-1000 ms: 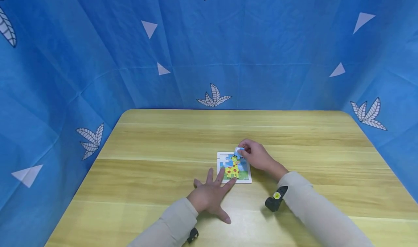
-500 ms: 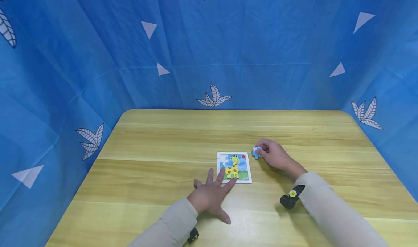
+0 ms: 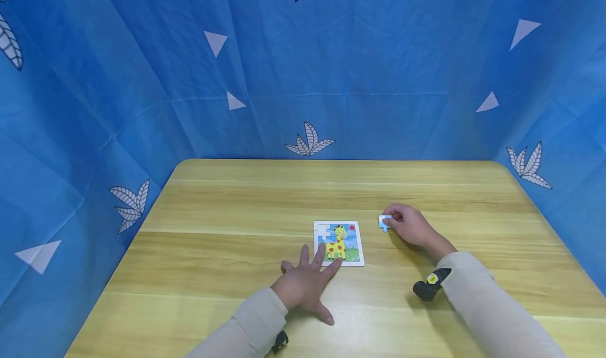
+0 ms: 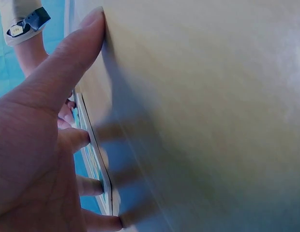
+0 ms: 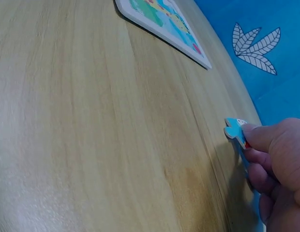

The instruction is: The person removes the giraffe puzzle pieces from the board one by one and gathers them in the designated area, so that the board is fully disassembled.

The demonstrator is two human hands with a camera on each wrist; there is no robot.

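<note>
A giraffe jigsaw puzzle (image 3: pixel 349 242) in a white square frame lies flat on the table, with a bare white gap at its upper left. My left hand (image 3: pixel 307 284) is spread with straight fingers, its fingertips resting on the puzzle's near left edge. In the left wrist view the fingers (image 4: pixel 92 186) touch the frame's side. To the right of the puzzle, my right hand (image 3: pixel 412 226) pinches a blue and white puzzle piece (image 3: pixel 384 222) between thumb and fingers. The right wrist view shows that piece (image 5: pixel 234 129) just above the wood, partly covered by the thumb.
The wood-grain table (image 3: pixel 227 205) extends around the puzzle on every side. A blue curtain (image 3: pixel 402 73) with white leaves and triangles hangs behind and at both sides. Dark wrist cameras sit at both cuffs, the right one (image 3: pixel 428 287) standing out from the sleeve.
My right hand has carried the piece away from the puzzle's top edge to the right, uncovering the giraffe's head and a red dot. My left hand has stayed put.
</note>
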